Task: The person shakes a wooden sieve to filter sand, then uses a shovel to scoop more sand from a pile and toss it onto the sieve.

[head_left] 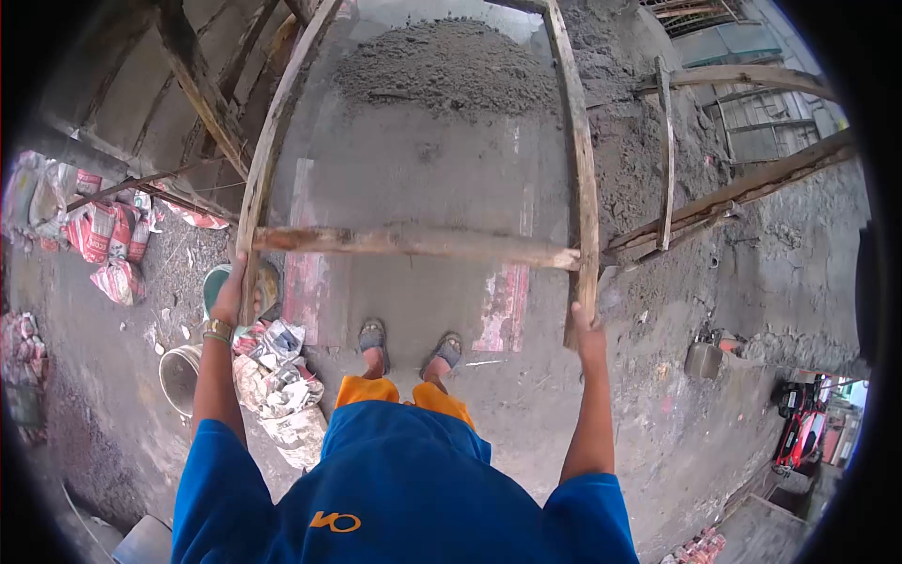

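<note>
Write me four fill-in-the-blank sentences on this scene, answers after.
1. Both hands grip a wooden ____.
2. The left hand wears a ____ at the wrist.
3. Beyond the frame's crossbar lies a heap of grey ____.
4. The right hand holds the frame's ____ rail.

Missing words: frame; watch; sand; right

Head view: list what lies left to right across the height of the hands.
Red-and-white sacks → left hand gripping the frame's left rail → sandalled feet → right hand on the right rail → red vehicle.
</note>
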The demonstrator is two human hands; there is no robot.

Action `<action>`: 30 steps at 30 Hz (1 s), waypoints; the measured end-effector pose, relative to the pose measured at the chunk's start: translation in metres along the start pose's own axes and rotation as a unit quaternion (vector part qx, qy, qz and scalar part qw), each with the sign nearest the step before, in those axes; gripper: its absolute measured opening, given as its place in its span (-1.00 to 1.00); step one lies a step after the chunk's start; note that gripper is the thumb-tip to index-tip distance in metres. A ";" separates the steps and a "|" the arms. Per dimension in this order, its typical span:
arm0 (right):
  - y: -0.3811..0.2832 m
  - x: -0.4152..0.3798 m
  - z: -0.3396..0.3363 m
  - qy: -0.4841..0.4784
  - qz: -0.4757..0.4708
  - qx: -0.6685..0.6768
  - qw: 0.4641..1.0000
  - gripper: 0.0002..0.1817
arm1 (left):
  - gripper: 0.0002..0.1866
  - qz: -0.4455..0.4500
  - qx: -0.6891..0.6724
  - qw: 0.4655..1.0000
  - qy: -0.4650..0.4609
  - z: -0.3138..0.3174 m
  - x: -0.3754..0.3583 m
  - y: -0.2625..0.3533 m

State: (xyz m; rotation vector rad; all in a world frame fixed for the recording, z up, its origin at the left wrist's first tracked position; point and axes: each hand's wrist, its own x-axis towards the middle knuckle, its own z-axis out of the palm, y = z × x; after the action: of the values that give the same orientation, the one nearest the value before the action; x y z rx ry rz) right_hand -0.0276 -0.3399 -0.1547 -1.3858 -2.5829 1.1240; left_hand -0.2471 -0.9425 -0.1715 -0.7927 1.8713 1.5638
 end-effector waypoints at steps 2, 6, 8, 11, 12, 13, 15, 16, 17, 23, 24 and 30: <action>0.071 -0.063 0.027 -0.047 0.041 0.094 0.994 -0.41 | -0.32 -0.027 -0.066 0.997 -0.038 -0.020 -0.003 -0.105; 0.180 -0.148 0.042 -0.120 0.089 0.193 0.970 -0.48 | -0.36 -0.024 -0.138 0.990 -0.024 -0.067 -0.045 -0.280; 0.212 -0.166 0.045 -0.113 0.098 0.218 0.964 -0.42 | -0.36 0.003 -0.152 0.988 0.001 -0.063 -0.076 -0.287; 0.189 -0.120 0.055 -0.084 0.087 0.194 0.974 -0.41 | -0.34 -0.012 -0.102 0.995 -0.003 -0.053 -0.032 -0.250; 0.144 -0.086 0.054 -0.080 0.092 0.189 0.974 -0.40 | -0.32 -0.025 -0.099 0.995 0.002 -0.027 -0.022 -0.186; 0.094 -0.055 0.045 -0.090 0.102 0.151 0.979 -0.34 | -0.29 -0.046 -0.074 0.996 0.003 -0.011 -0.008 -0.132; 0.015 0.009 0.017 -0.090 0.131 -0.010 0.987 -0.14 | -0.25 -0.038 -0.012 0.999 -0.005 0.017 -0.007 -0.017; -0.013 0.034 0.005 -0.044 0.052 -0.004 0.998 -0.04 | -0.26 -0.056 -0.033 0.995 -0.072 0.018 0.000 0.025; -0.074 0.029 -0.024 -0.046 0.040 -0.044 0.997 0.03 | -0.26 -0.003 0.007 1.000 -0.023 0.025 -0.009 0.065; -0.082 0.044 -0.056 -0.052 0.050 -0.041 0.997 0.06 | -0.23 0.006 0.040 0.998 -0.049 0.012 -0.019 0.098; -0.070 0.003 -0.045 -0.051 0.036 0.013 0.998 0.01 | -0.24 0.017 0.028 0.997 -0.065 0.002 -0.010 0.052; 0.140 -0.132 0.017 -0.160 0.172 0.277 0.932 -0.50 | -0.33 -0.045 -0.106 0.993 0.003 -0.037 -0.062 -0.209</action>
State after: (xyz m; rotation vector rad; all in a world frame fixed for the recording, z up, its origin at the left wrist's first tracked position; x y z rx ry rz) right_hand 0.1487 -0.3962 -0.2086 -1.6298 -1.9474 2.0803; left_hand -0.0510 -1.0033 -0.2553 -0.9610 1.6670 1.7223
